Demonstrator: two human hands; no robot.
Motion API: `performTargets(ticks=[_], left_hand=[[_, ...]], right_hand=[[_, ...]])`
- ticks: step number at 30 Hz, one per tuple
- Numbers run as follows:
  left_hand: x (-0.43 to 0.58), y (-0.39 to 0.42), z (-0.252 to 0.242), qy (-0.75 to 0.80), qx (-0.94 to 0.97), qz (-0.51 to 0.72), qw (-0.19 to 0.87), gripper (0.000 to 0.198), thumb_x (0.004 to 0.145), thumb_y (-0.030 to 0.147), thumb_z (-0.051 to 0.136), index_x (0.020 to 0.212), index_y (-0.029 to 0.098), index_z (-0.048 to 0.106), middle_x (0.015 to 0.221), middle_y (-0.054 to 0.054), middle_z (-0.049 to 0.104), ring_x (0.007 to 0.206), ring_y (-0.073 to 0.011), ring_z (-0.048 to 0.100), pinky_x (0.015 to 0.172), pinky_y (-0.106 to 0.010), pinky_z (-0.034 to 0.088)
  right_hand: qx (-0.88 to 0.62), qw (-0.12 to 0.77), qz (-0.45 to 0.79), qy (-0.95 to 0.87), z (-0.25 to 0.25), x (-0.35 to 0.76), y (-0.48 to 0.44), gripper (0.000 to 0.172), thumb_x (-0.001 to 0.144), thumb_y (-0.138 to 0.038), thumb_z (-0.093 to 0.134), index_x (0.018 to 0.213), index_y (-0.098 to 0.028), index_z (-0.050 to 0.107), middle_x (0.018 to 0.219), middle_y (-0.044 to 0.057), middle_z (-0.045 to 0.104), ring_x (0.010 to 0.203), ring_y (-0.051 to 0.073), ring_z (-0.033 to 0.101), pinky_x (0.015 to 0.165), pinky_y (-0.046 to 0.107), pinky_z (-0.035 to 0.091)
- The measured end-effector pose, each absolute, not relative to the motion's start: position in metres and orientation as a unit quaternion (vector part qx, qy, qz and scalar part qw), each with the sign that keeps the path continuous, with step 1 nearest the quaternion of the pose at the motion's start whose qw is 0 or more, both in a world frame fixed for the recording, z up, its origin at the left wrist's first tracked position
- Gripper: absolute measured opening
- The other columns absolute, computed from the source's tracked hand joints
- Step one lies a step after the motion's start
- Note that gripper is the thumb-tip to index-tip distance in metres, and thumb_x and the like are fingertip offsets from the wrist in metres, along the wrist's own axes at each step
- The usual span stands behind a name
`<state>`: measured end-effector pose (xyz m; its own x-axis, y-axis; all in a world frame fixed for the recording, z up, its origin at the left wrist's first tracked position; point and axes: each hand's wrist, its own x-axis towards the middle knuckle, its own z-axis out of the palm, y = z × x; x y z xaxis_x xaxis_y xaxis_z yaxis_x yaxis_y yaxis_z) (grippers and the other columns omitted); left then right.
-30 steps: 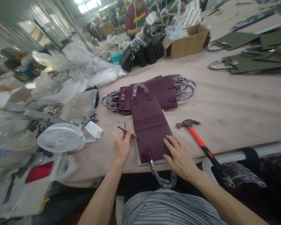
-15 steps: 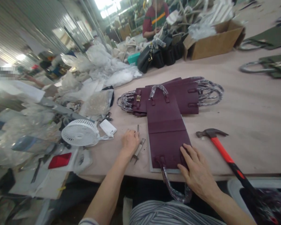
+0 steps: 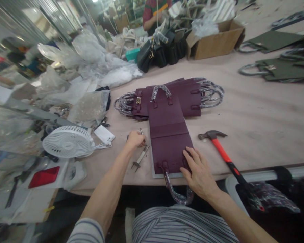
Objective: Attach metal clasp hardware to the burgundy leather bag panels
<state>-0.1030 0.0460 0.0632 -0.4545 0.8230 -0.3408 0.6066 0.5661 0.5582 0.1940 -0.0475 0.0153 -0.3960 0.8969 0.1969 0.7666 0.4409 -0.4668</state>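
Observation:
A dark purple bag panel [image 3: 168, 131] with wrapped handles lies flat in front of me on a grey mat [image 3: 154, 174]. My right hand [image 3: 199, 173] presses flat on its near right corner, fingers spread. My left hand [image 3: 134, 139] rests on the table just left of the panel, fingers curled over a small metal piece [image 3: 141, 132]. A forked metal tool [image 3: 140, 158] lies on the table right below that hand. A stack of matching purple panels [image 3: 184, 94] lies behind.
A red-handled hammer [image 3: 221, 152] lies to the right. A white fan [image 3: 67, 141], a white box [image 3: 104, 135] and plastic bags crowd the left. Black bags [image 3: 159, 54], a cardboard box [image 3: 218, 40] and another person sit at the far side. Green panels [image 3: 281, 67] lie far right.
My left hand held the forked tool one second ago; now the tool lies on the table and the hand has moved up to a small metal piece. My right hand stays on the panel.

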Motion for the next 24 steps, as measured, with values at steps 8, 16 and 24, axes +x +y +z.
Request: performTargets(ticks=[8, 16, 24], left_hand=[[-0.022, -0.032, 0.068, 0.602, 0.392, 0.499, 0.485, 0.020, 0.080, 0.036, 0.068, 0.084, 0.016, 0.063, 0.073, -0.002, 0.070, 0.068, -0.0163, 0.071, 0.067, -0.028, 0.060], [0.010, -0.058, 0.043, 0.586, 0.544, 0.474, 0.368, 0.013, 0.094, 0.022, 0.056, 0.084, 0.018, 0.064, 0.079, -0.003, 0.073, 0.075, -0.0149, 0.070, 0.075, -0.026, 0.056], [0.009, -0.059, 0.037, 0.585, 0.594, 0.456, 0.312, 0.014, 0.093, 0.021, 0.056, 0.085, 0.019, 0.067, 0.081, -0.002, 0.074, 0.076, -0.0142, 0.071, 0.074, -0.023, 0.055]], right_hand=[[-0.511, 0.206, 0.149, -0.821, 0.015, 0.194, -0.048, 0.056, 0.096, -0.034, 0.050, 0.148, -0.016, 0.046, 0.153, 0.016, 0.044, 0.142, 0.037, 0.033, 0.111, 0.057, 0.039], [-0.514, 0.209, 0.154, -0.817, 0.013, 0.195, -0.049, 0.057, 0.095, -0.034, 0.051, 0.149, -0.018, 0.045, 0.155, 0.015, 0.042, 0.142, 0.037, 0.033, 0.111, 0.057, 0.039], [-0.508, 0.212, 0.164, -0.818, 0.012, 0.199, -0.048, 0.056, 0.094, -0.034, 0.052, 0.148, -0.018, 0.047, 0.155, 0.014, 0.042, 0.142, 0.037, 0.034, 0.111, 0.056, 0.040]])
